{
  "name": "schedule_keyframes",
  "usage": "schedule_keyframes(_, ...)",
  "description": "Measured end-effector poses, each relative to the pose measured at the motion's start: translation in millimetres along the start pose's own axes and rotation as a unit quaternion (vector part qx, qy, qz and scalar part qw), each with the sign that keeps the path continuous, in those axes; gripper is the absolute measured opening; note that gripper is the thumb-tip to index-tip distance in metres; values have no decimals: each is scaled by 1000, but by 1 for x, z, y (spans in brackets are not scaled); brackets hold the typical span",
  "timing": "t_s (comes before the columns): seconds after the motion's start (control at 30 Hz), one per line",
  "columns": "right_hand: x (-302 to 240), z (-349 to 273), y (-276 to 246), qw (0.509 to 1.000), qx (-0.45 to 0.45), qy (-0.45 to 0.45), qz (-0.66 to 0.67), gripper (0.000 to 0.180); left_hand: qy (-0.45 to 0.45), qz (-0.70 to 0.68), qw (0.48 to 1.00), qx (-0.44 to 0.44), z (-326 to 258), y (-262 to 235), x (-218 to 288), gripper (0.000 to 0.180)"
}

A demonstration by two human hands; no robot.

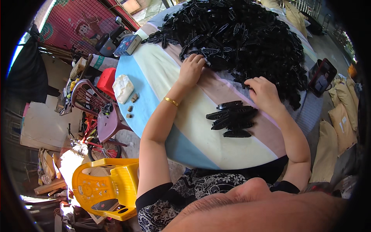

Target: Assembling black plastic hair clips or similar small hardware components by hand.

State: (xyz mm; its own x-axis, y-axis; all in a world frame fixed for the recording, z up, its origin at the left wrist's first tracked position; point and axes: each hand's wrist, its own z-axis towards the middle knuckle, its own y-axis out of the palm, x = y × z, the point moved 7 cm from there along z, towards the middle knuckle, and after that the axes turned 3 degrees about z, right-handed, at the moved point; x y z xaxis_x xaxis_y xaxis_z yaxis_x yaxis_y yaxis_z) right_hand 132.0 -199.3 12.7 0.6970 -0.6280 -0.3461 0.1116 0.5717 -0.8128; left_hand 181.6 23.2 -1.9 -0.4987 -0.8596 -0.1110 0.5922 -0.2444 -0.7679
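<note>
A big heap of black, narrow oval plastic pieces (247, 42) covers the far side of the table; their exact kind is too small to tell. At the heap's near left edge, my left hand (191, 70), with a gold bracelet (171, 101) on its wrist, has its bent fingers closed on one of the pieces. My right hand (264, 92) is at the near edge of the heap, fingers curled and drawn together; what lies in them is hidden. Between my forearms rests a small stack of the same black pieces (232, 118), apart from the heap.
A striped cloth (154, 77) covers the round table. At left lie a crumpled white bag (123, 89), small brown blocks (134, 98) and a blue box (128, 45). A phone (322, 77) stands at right. Yellow (104, 185) and purple (108, 123) chairs stand left; sacks (342, 123) are at right.
</note>
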Motion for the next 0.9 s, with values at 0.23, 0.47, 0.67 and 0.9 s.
schedule_keyframes(0.23, 24, 5, -8, 884, 37, 173, 434, 21, -282, -732, 617, -64, -6, 14, 29, 12)
schedule_keyframes(0.47, -22, 0, -32, 937, 187, 9, 294, 10, -249, -796, 529, -157, -16, 25, 91, 17)
schedule_keyframes(0.67, -30, 0, -34, 946, 219, -72, 230, 12, -245, -821, 499, -133, -17, 21, 92, 16)
schedule_keyframes(0.9, -39, 1, -36, 956, 212, -109, 170, 13, -265, -812, 509, -105, -17, 23, 93, 15)
